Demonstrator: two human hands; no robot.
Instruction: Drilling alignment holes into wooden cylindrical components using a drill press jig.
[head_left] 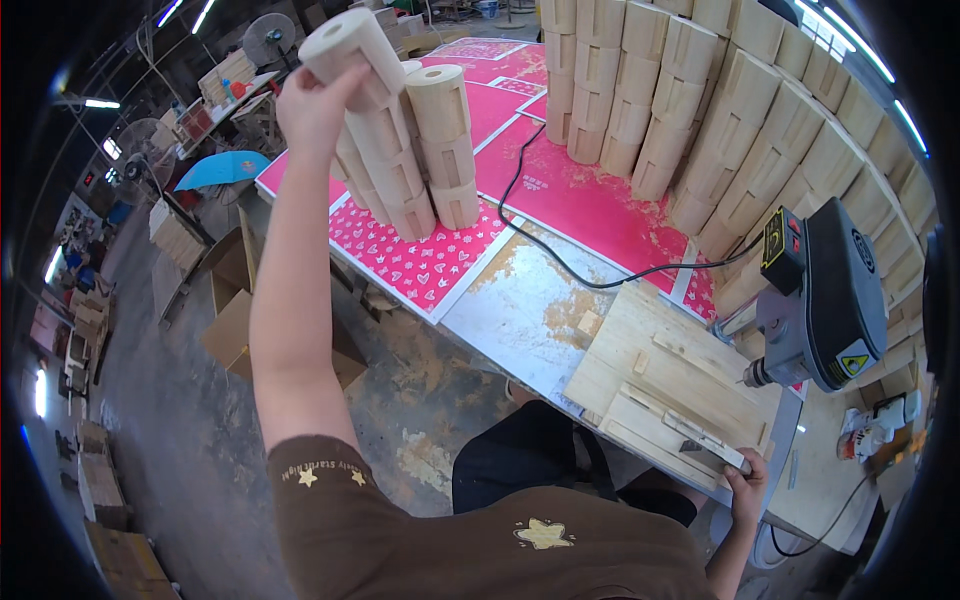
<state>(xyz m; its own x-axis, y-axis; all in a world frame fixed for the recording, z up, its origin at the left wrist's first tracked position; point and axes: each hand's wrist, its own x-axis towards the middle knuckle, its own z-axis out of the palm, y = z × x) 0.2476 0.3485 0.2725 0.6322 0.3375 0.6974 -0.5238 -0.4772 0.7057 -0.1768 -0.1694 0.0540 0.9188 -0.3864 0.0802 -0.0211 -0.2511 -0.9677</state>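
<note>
Two hands: one left hand (308, 112) with one wooden block (345, 45), one right hand (745, 488) with one bar (708, 443). Three blocks make up the front stack (450, 150) at the right of the left-side group; the stacks on the right (690, 65) overlap too much to count. One drill (842, 310), one wooden board (622, 345), one umbrella (225, 171) at far left, two fans (268, 40) there, three shirt stars (545, 534).

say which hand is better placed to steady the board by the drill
Likely the right hand: it is at the board's near right corner, while the left hand holds a wooden block up by a stack.
</note>
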